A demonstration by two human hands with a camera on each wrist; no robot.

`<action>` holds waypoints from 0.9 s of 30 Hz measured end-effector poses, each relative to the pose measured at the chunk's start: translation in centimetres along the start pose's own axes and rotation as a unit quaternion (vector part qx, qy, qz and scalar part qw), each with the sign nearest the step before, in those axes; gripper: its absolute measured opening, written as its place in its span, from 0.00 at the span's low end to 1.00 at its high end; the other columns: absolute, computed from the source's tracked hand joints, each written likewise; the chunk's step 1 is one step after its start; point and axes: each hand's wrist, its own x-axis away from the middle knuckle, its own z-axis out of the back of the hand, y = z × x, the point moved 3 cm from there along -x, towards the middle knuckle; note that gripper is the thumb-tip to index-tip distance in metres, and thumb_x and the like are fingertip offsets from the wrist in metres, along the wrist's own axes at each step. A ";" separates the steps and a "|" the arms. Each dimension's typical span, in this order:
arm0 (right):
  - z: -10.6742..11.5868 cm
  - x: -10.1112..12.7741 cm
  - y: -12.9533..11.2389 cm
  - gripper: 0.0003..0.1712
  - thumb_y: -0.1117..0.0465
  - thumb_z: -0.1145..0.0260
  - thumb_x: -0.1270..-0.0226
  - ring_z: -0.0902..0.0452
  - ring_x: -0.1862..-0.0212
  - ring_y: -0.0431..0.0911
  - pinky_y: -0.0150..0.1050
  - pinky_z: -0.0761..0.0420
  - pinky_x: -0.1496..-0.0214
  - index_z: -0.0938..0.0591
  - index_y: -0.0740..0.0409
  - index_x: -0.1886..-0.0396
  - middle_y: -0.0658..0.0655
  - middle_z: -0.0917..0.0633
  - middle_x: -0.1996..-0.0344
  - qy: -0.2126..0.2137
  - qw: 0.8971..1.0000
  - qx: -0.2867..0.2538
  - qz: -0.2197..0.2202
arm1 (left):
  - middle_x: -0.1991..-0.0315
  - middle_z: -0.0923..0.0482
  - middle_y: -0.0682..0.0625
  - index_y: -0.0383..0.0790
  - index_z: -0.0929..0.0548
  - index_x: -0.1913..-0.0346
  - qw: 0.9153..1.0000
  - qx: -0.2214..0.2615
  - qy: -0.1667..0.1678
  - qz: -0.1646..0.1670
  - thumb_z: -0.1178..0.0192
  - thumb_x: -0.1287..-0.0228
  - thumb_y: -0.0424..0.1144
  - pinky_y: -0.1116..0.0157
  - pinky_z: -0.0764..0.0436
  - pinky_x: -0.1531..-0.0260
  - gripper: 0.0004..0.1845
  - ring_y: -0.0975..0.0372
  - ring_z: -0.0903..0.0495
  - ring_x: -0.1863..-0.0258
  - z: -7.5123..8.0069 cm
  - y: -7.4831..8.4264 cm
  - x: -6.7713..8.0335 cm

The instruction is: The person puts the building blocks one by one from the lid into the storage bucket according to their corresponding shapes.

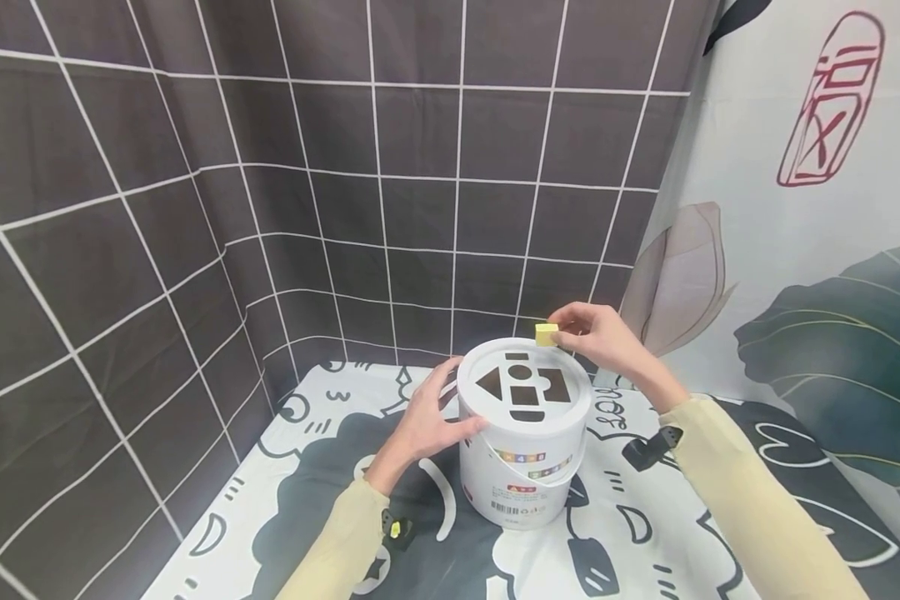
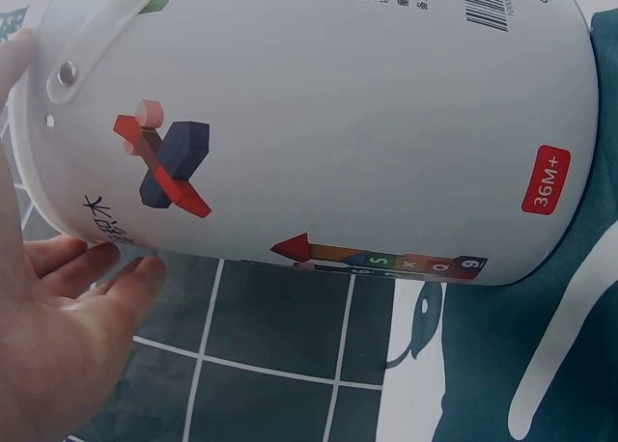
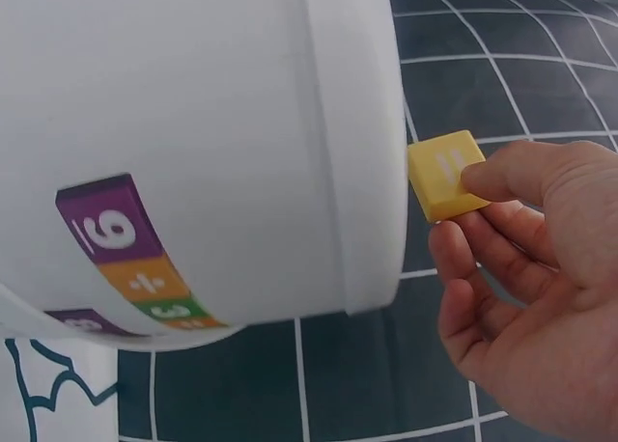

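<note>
A white bucket [image 1: 513, 483] stands upright, its lid [image 1: 487, 346] pierced with cut-outs, among them a triangle, a circle and several four-sided shapes. My left hand [image 1: 429, 417] holds it at the left of the rim, thumb toward the front and fingers toward the back; curved fingers [image 2: 72, 268] show beside the rim in the left wrist view. My right hand [image 1: 596, 335] pinches a small yellow block [image 1: 546, 335] between thumb and fingers, close over the lid's far right edge. White marks like an equals sign show on the block [image 3: 446, 175] in the right wrist view.
The bucket's white handle [image 1: 551, 477] hangs down its front. Beneath lies a black-and-white cartoon cloth [image 1: 322, 408]. A dark gridded curtain [image 1: 420, 208] rises behind and to the left, with a pale leaf-printed cloth [image 1: 750, 100] on the right.
</note>
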 end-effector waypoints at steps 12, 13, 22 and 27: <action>-2.2 -1.1 0.1 0.10 0.68 0.30 0.37 0.16 0.62 0.48 0.34 0.20 0.57 0.16 0.67 0.56 0.58 0.13 0.64 -0.019 0.999 -0.027 0.008 | 0.30 0.35 0.42 0.38 0.36 0.26 1.000 0.004 0.001 0.005 0.25 0.50 0.44 0.59 0.28 0.34 0.48 0.50 0.35 0.30 0.1 -0.2 0.0; -2.4 -1.1 0.1 0.10 0.68 0.30 0.37 0.16 0.61 0.49 0.36 0.19 0.56 0.16 0.66 0.56 0.58 0.13 0.64 -0.020 0.999 -0.027 0.006 | 0.30 0.35 0.42 0.38 0.36 0.26 1.000 0.003 0.001 0.008 0.25 0.50 0.44 0.60 0.28 0.34 0.48 0.50 0.35 0.30 0.0 -0.1 0.1; -3.5 -1.4 -0.1 0.09 0.68 0.30 0.38 0.19 0.53 0.59 0.58 0.23 0.44 0.15 0.63 0.58 0.59 0.13 0.61 -0.021 1.000 0.005 0.011 | 0.30 0.35 0.45 0.39 0.37 0.26 1.000 -0.013 -0.001 0.020 0.25 0.51 0.46 0.65 0.29 0.35 0.49 0.54 0.35 0.30 0.0 -0.1 0.1; -3.9 -1.5 -0.2 0.08 0.67 0.30 0.38 0.20 0.48 0.61 0.62 0.26 0.39 0.14 0.62 0.58 0.59 0.13 0.60 -0.023 1.000 0.006 0.006 | 0.29 0.36 0.44 0.39 0.37 0.26 1.000 -0.012 -0.002 0.019 0.25 0.50 0.47 0.63 0.29 0.34 0.49 0.52 0.36 0.30 -0.1 -0.1 0.1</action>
